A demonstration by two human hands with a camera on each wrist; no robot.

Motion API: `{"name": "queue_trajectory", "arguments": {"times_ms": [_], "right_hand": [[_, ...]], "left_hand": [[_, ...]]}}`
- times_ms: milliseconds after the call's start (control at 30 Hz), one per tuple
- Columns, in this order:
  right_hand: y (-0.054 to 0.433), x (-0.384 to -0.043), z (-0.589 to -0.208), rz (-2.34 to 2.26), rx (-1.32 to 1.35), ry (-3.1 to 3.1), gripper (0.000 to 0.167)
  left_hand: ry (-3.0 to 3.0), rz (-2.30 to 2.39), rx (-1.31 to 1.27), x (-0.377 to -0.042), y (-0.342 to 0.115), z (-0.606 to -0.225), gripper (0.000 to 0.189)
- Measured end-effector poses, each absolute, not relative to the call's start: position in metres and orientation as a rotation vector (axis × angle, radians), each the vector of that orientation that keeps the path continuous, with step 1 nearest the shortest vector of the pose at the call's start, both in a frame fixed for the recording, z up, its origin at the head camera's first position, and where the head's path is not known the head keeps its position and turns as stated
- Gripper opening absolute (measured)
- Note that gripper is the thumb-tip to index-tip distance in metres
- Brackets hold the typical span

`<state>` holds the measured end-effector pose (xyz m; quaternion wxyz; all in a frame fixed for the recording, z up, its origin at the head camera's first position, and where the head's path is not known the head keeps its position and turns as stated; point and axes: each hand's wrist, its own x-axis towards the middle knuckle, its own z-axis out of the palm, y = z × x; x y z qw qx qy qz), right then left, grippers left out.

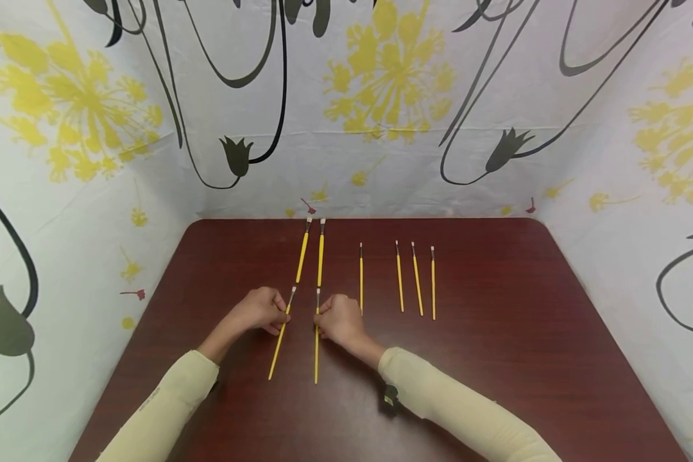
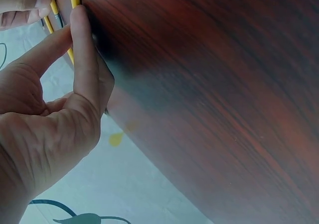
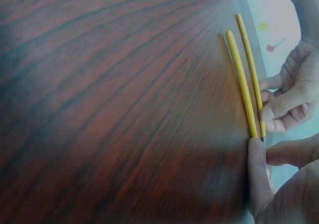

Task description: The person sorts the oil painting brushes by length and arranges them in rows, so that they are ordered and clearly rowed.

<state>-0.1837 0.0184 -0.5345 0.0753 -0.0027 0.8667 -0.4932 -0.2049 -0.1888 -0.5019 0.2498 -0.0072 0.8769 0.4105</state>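
Note:
My left hand (image 1: 262,310) pinches a slim yellow-handled paintbrush (image 1: 278,351) between thumb and fingers, its pale bristles pointing to the far side. To the right of it, my right hand (image 1: 341,319) pinches a second slim paintbrush (image 1: 316,359) around its upper part. Both brushes lie low over the table, the left one slanted. Just beyond their bristles are two thicker yellow paintbrushes, a left one (image 1: 303,256) and a right one (image 1: 321,260). In the right wrist view the handle (image 3: 241,79) in my right hand runs alongside the one (image 3: 254,74) in my left.
A thin paintbrush (image 1: 361,276) lies close beside the right hand. Farther right, 3 more thin paintbrushes (image 1: 418,282) lie roughly parallel on the dark red-brown table (image 1: 496,359). White patterned cloth (image 1: 393,173) hangs around the table's back and sides.

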Motion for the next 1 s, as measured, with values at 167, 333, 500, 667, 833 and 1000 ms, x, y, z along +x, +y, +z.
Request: {"name": "queue_trajectory", "arguments": {"times_ms": [167,333,500,667,833,1000], "right_hand": [[0.017,-0.182,-0.535,-1.462,-0.013,2.616,0.009],[0.019,-0.181,-0.535,-1.443,-0.031,2.639,0.009],[0.02,-0.183,-0.537,-1.409,-0.043,2.668,0.011],[0.022,-0.183,-0.538,-1.404,-0.06,2.67,0.015],[0.025,-0.183,-0.54,-1.511,-0.094,2.58,0.018],[0.032,-0.184,-0.542,-1.635,-0.126,2.405,0.021]], "left_hand": [[2.376,1.134,-0.004,-0.204,-0.192,-0.504,0.016],[2.381,1.138,-0.003,-0.204,-0.191,-0.505,0.017],[2.388,1.123,-0.017,-0.205,-0.19,-0.504,0.017],[2.397,1.109,-0.011,-0.205,-0.189,-0.501,0.019],[2.446,1.055,-0.002,-0.205,-0.189,-0.501,0.027],[2.563,0.917,-0.012,-0.206,-0.188,-0.501,0.043]]}}
